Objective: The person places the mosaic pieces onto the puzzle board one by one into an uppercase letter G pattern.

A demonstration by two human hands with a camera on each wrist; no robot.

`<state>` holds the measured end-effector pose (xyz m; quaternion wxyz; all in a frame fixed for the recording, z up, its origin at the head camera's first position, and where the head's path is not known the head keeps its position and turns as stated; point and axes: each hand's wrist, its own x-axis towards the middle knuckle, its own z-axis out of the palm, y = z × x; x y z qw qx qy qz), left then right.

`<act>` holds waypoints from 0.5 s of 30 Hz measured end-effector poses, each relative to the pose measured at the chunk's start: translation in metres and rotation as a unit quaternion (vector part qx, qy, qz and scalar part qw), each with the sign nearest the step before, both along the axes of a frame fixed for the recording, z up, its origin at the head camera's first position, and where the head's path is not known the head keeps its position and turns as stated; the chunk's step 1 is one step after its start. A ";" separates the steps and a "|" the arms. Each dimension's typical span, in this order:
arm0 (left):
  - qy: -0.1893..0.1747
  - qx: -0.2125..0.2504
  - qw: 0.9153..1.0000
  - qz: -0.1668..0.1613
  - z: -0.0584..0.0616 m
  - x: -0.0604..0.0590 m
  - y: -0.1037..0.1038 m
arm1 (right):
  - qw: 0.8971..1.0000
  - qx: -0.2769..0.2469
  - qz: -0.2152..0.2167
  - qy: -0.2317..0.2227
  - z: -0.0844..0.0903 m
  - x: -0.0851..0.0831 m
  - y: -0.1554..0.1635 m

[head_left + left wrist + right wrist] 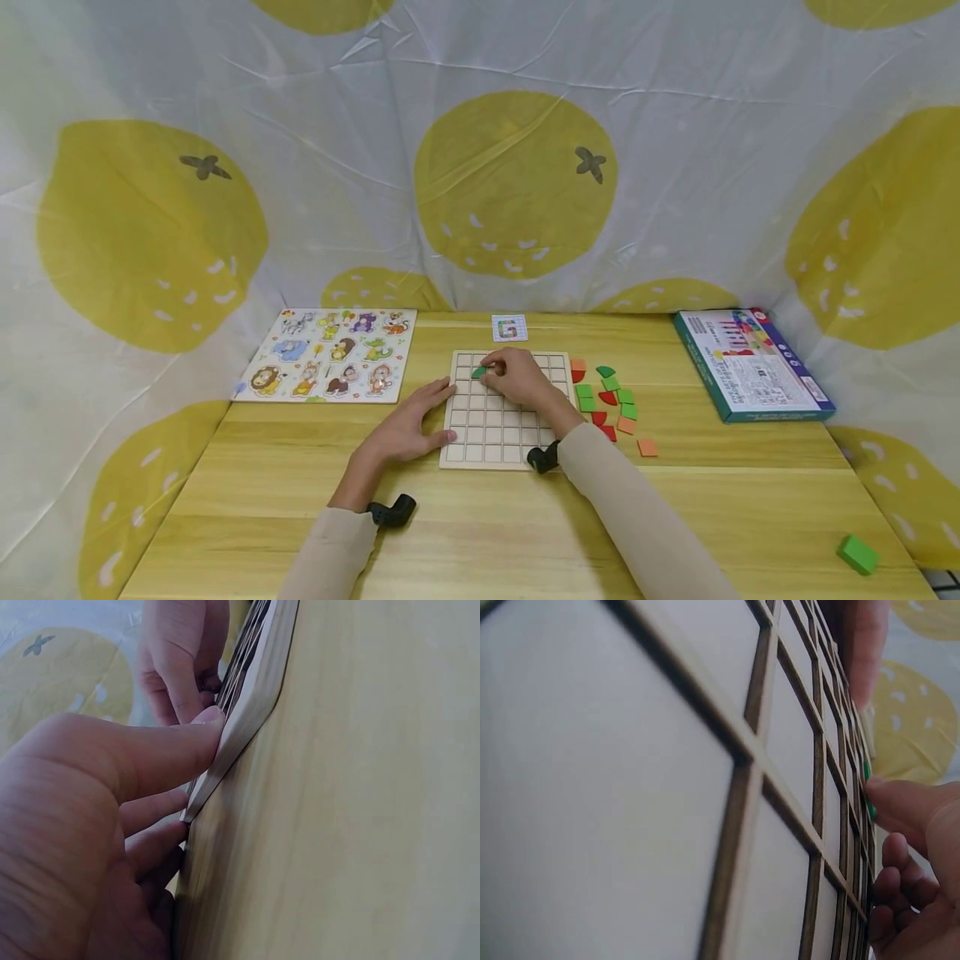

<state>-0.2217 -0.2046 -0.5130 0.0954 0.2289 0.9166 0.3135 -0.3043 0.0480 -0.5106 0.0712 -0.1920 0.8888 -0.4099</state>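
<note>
A wooden grid board (467, 452) lies flat on the table. Over its top left part, my right hand (517, 379) pinches a small green quarter-circle tile (477, 372) between thumb and fingertips, at the surface of the grid. The right wrist view shows only slivers of that green tile (868, 771) by the thumb. My left hand (405, 427) rests at the board's left edge, thumb and fingers spread apart. In the left wrist view its thumb (169, 754) lies straight against the board's rim (251, 701), and the other fingers touch the edge farther along.
Right of the board lie loose green tiles (626, 397), red tiles (599, 417) and orange tiles (647, 447). A pattern card (509, 327) sits behind the board. An animal puzzle (330, 358) is at left, a game box (757, 367) at right, and a green block (857, 555) at front right.
</note>
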 end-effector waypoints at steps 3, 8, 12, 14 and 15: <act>0.002 -0.001 1.000 -0.002 0.000 0.000 0.001 | 1.000 -0.007 -0.006 -0.002 0.001 0.001 0.002; 0.004 -0.003 1.000 -0.001 0.001 0.000 0.001 | 1.000 -0.019 -0.015 -0.004 0.003 0.003 0.010; 0.006 -0.007 1.000 0.001 0.001 0.000 0.002 | 1.000 -0.018 -0.020 -0.005 0.007 0.007 0.024; 0.006 -0.011 1.000 0.004 0.000 0.000 0.002 | 1.000 -0.016 -0.025 -0.006 0.011 0.010 0.033; 0.005 -0.012 1.000 0.004 0.000 0.000 0.002 | 1.000 -0.013 -0.026 -0.004 0.013 0.012 0.039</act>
